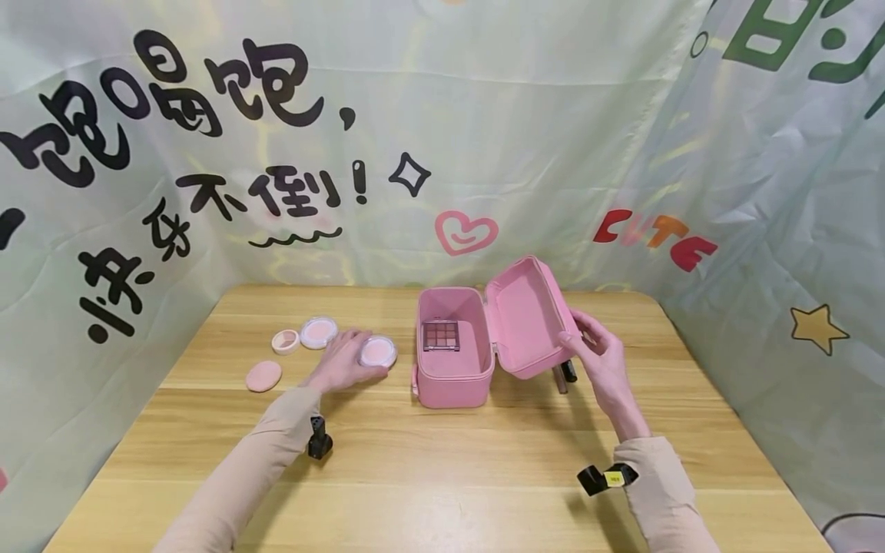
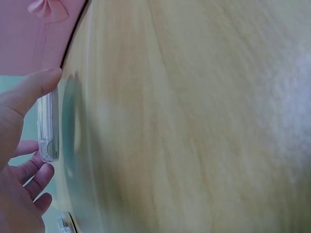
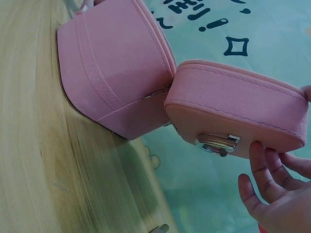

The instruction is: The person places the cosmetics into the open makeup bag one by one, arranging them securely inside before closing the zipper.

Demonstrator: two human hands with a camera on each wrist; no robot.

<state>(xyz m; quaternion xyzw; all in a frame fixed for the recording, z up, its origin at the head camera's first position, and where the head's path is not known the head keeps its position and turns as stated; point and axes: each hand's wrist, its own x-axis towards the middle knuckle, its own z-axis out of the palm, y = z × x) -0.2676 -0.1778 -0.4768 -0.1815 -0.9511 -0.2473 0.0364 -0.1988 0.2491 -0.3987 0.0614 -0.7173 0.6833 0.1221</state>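
Observation:
Between its thumb and fingers my left hand (image 1: 343, 362) pinches a round powder compact (image 1: 377, 352) with a clear rim. In the left wrist view the compact (image 2: 48, 126) is edge-on, a shadow beside it on the wood. Just right of it stands the pink makeup case (image 1: 455, 392), unzipped, holding an eyeshadow palette (image 1: 441, 336) with several pans. My right hand (image 1: 605, 369) grips the outer edge of the case's lid (image 1: 528, 311), which is swung out to the right. The right wrist view shows fingertips against the lid's outer face, near a metal buckle (image 3: 216, 143).
Another round compact (image 1: 319, 332), a small round pan (image 1: 285, 342) and a flat pink puff (image 1: 263, 376) lie left on the wooden table (image 1: 442, 476). Partly under the lid lie a dark tube (image 1: 569, 372) and a brownish stick (image 1: 559, 380). A printed cloth backdrop (image 1: 387, 246) rises behind.

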